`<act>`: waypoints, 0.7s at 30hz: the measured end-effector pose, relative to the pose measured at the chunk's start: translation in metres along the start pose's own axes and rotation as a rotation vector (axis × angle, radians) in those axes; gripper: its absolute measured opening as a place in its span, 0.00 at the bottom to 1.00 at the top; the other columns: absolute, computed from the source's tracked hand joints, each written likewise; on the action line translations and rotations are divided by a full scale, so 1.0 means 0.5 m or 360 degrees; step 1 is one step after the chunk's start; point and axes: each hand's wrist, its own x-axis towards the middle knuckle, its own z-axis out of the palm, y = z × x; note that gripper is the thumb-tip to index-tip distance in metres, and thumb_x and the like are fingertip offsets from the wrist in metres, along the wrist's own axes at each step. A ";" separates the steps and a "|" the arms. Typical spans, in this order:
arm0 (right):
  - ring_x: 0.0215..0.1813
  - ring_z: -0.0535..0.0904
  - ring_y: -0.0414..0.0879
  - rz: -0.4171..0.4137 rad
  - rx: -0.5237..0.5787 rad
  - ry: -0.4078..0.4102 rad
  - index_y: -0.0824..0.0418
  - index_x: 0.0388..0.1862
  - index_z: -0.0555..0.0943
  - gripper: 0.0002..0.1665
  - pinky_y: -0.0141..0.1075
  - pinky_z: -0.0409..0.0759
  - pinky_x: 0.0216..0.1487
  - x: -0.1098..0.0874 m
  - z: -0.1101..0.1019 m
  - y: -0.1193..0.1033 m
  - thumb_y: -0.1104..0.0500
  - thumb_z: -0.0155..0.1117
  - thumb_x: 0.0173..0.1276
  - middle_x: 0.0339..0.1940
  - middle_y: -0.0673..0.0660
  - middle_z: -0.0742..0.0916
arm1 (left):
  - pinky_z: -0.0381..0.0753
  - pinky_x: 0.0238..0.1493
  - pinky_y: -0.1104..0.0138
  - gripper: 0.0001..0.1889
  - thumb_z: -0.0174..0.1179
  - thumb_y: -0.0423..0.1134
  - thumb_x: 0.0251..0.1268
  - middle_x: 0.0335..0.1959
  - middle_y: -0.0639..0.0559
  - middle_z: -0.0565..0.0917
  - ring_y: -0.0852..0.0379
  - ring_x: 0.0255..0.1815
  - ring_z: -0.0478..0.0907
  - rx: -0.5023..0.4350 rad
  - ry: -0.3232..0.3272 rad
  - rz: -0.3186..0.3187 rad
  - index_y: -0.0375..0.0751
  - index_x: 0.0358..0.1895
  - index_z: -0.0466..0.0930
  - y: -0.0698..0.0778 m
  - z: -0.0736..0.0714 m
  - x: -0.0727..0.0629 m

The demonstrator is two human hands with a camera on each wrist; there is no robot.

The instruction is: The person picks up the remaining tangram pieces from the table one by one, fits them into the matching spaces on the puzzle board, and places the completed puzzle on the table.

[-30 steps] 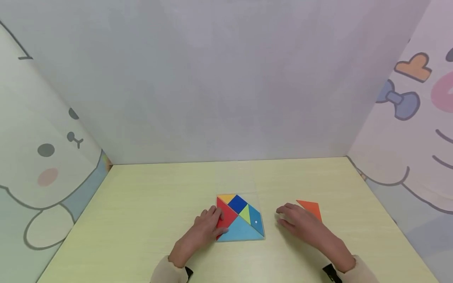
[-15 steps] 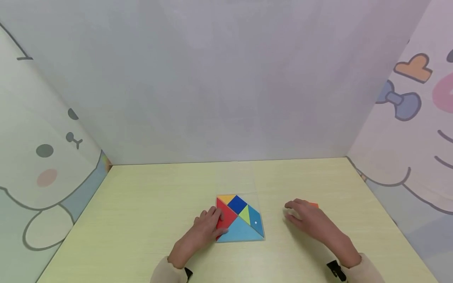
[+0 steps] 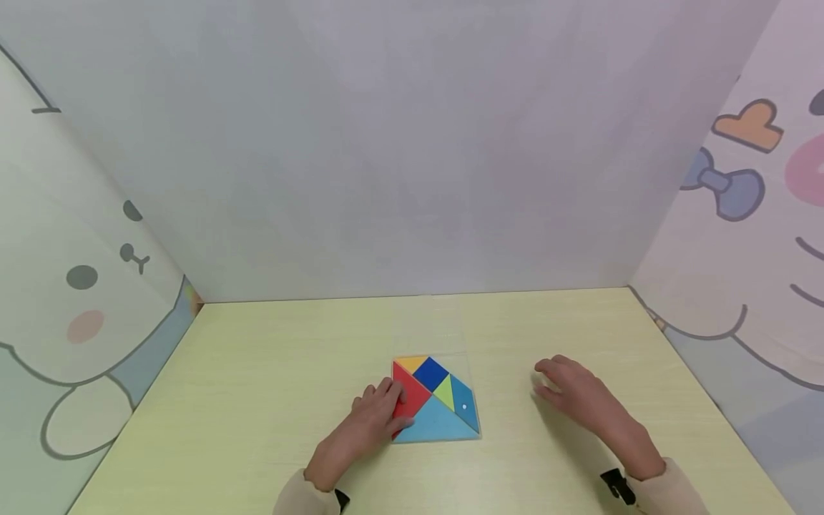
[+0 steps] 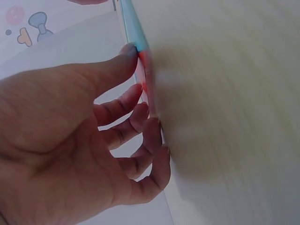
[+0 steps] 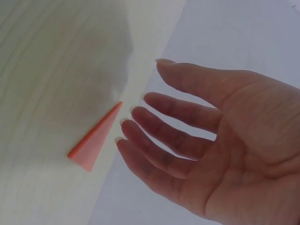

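A set of flat tangram pieces lies fitted together mid-table: a red triangle point(image 3: 408, 392), a light blue triangle point(image 3: 440, 422), a dark blue square point(image 3: 430, 375), a lime triangle point(image 3: 445, 392), a yellow triangle point(image 3: 409, 363) and a blue piece with a white dot point(image 3: 465, 402). My left hand point(image 3: 372, 416) rests along their left edge, fingertips and thumb touching the red and light blue triangles. To the right, my right hand point(image 3: 578, 395) hovers with loosely bent fingers, holding nothing. In the right wrist view an orange triangle point(image 5: 97, 138) lies below its fingertips; the hand hides it in the head view.
The pale wooden table point(image 3: 283, 343) ends at a plain back wall point(image 3: 412, 179). Side panels with cartoon prints stand at left point(image 3: 103, 343) and right point(image 3: 727, 272).
My right hand has shifted to the right, away from the assembled pieces, and now covers the orange triangle in the head view. My left hand stays in place.
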 end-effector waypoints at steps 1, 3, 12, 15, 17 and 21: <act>0.34 0.75 0.42 0.0008 -0.0002 -0.0007 0.65 0.45 0.84 0.17 0.38 0.78 0.34 0.000 -0.001 0.002 0.66 0.79 0.59 0.35 0.51 0.83 | 0.61 0.35 0.61 0.18 0.67 0.48 0.70 0.41 0.53 0.68 0.53 0.41 0.65 0.0001 0.0001 0.0001 0.42 0.48 0.70 0.000 0.000 0.000; 0.34 0.74 0.42 0.0034 0.0003 -0.0017 0.66 0.45 0.83 0.17 0.38 0.77 0.33 0.000 -0.002 0.006 0.66 0.79 0.58 0.35 0.52 0.83 | 0.61 0.36 0.61 0.18 0.67 0.47 0.70 0.41 0.53 0.68 0.53 0.41 0.65 0.0003 0.0001 0.0002 0.42 0.48 0.70 0.000 0.000 -0.001; 0.33 0.72 0.45 0.0219 0.0017 -0.0075 0.65 0.42 0.83 0.16 0.41 0.76 0.33 0.001 -0.007 0.028 0.66 0.79 0.57 0.33 0.54 0.80 | 0.61 0.36 0.61 0.18 0.67 0.48 0.70 0.41 0.53 0.68 0.53 0.41 0.65 0.0011 0.0002 0.0010 0.42 0.49 0.71 0.000 0.001 -0.003; 0.34 0.73 0.47 0.0277 0.0018 -0.0093 0.65 0.43 0.83 0.16 0.43 0.76 0.33 0.000 -0.011 0.033 0.66 0.79 0.58 0.34 0.55 0.80 | 0.61 0.36 0.61 0.18 0.67 0.47 0.70 0.41 0.53 0.68 0.53 0.41 0.65 0.0022 0.0012 0.0016 0.42 0.49 0.70 0.000 0.001 -0.003; 0.35 0.74 0.48 0.0303 0.0017 -0.0105 0.66 0.43 0.82 0.16 0.44 0.77 0.33 -0.002 -0.014 0.037 0.65 0.79 0.58 0.34 0.56 0.81 | 0.61 0.36 0.61 0.18 0.67 0.47 0.70 0.41 0.53 0.69 0.53 0.41 0.65 0.0029 0.0014 0.0015 0.42 0.49 0.70 0.000 0.002 -0.002; 0.35 0.74 0.49 0.0347 0.0004 -0.0132 0.69 0.44 0.82 0.17 0.44 0.77 0.33 -0.003 -0.022 0.044 0.65 0.78 0.59 0.35 0.58 0.82 | 0.62 0.36 0.60 0.18 0.67 0.47 0.70 0.42 0.52 0.70 0.53 0.41 0.65 0.0045 0.0011 0.0003 0.42 0.49 0.71 0.001 0.003 -0.001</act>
